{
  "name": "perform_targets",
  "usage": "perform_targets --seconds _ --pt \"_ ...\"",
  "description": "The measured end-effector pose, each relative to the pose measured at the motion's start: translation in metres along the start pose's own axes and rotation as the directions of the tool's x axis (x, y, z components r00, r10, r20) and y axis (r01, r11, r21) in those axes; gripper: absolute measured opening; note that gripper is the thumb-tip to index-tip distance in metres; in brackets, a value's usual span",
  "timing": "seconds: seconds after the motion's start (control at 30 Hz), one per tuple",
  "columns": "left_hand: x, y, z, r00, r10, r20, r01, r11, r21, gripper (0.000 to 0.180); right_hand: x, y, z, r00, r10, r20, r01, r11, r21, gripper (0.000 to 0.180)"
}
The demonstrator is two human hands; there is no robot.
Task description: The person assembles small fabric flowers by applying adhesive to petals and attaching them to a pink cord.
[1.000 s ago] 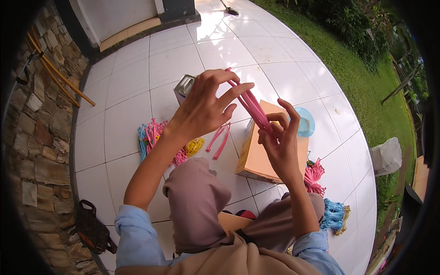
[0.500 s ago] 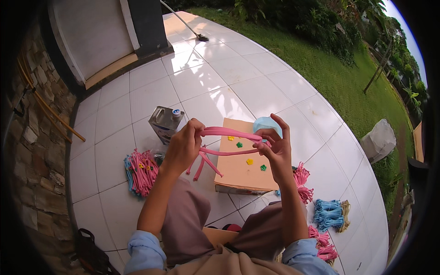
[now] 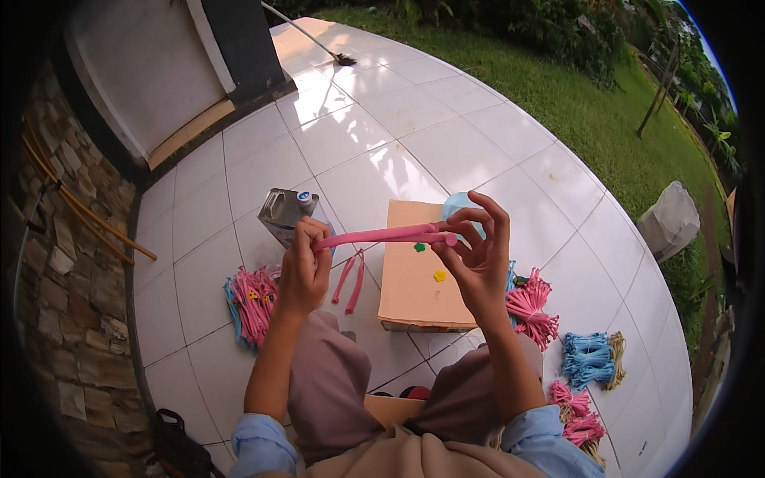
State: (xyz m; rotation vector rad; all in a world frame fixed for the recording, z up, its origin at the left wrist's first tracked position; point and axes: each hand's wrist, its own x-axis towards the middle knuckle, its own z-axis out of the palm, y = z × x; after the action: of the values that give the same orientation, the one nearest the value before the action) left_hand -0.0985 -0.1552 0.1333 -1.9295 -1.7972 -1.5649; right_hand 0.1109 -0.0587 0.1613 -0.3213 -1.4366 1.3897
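Observation:
My left hand (image 3: 307, 263) is closed around one end of a smooth pink cord (image 3: 374, 236), held up in front of me. The thumb and a finger of my right hand (image 3: 480, 259) pinch its other end, while the remaining fingers are raised and curved. Between the hands the strands run close together, almost level. Two thin pink ends (image 3: 351, 280) show below, near my left hand; whether they join the held cord I cannot tell. Under my right hand lies a peach-coloured board (image 3: 410, 299) with a green flower piece (image 3: 420, 248) and a yellow flower piece (image 3: 439, 276).
A metal can (image 3: 285, 215) with a blue cap stands behind my left hand. Pink and blue bundles (image 3: 253, 307) lie at left; a pink bundle (image 3: 532, 312), blue bundle (image 3: 588, 360) and more pink bundles (image 3: 580, 414) at right. A light-blue round piece (image 3: 457, 205) touches the board's far edge.
The pink strands, spread apart in a loop before, now lie close together. My left hand has moved a little left and down. My right hand stays pinched at the cord's other end.

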Motion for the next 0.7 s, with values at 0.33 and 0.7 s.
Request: perform_targets --seconds 0.33,0.7 --pt "-0.003 0.002 0.006 0.939 -0.259 0.228 0.303 0.934 -0.188 0.021 0.007 0.013 -0.015 0.983 0.153 -0.098 -0.158 0.987 -0.042 0.056" --pt "0.000 0.010 0.016 0.860 -0.358 0.363 0.509 0.582 -0.634 0.034 0.005 0.029 -0.044 0.996 -0.045 -0.080 0.026 0.976 -0.217 0.052"
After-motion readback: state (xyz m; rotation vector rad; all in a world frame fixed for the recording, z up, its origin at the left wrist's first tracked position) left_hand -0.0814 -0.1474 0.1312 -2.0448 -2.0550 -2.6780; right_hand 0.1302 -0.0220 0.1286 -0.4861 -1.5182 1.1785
